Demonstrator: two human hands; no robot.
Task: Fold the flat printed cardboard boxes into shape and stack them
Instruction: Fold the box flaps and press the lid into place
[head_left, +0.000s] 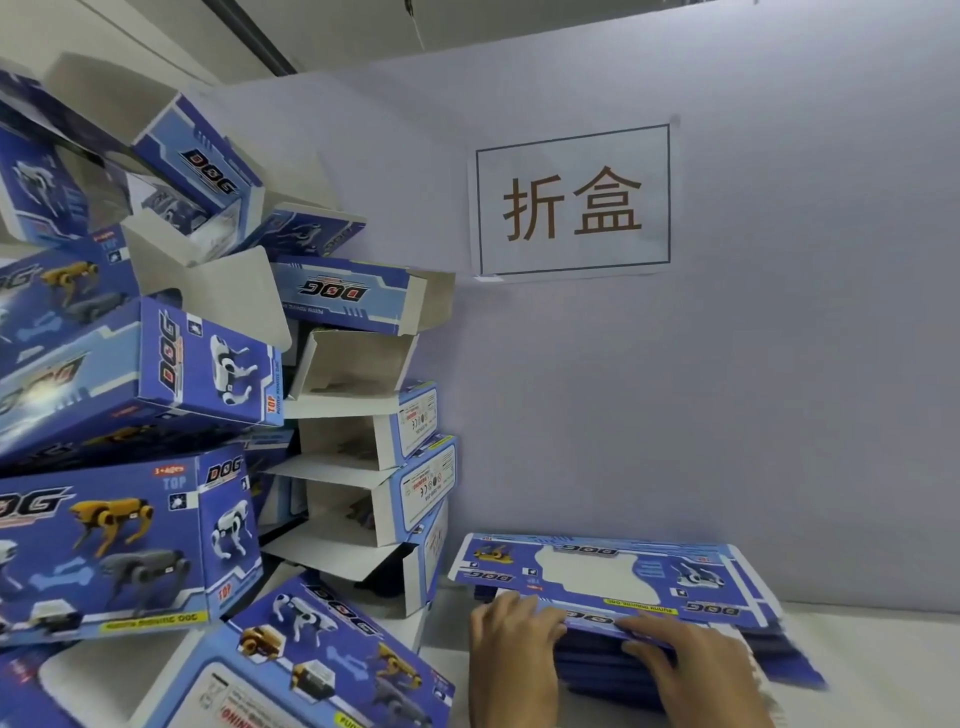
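A pile of flat blue printed "DOG" box blanks (618, 571) lies on the white table at lower right. The top blank is tilted, its near edge lifted. My left hand (511, 649) touches the pile's near left edge, fingers on the top blank. My right hand (696, 670) lies over the near edge further right, fingers spread on that same blank. Folded blue boxes (130, 535) are heaped high at the left, some with open white flaps facing me.
A pale partition wall (779, 415) stands right behind the pile, with a paper sign (571, 202) taped to it. The white table (883, 675) shows at lower right. One folded box (337, 660) lies slanted next to my left hand.
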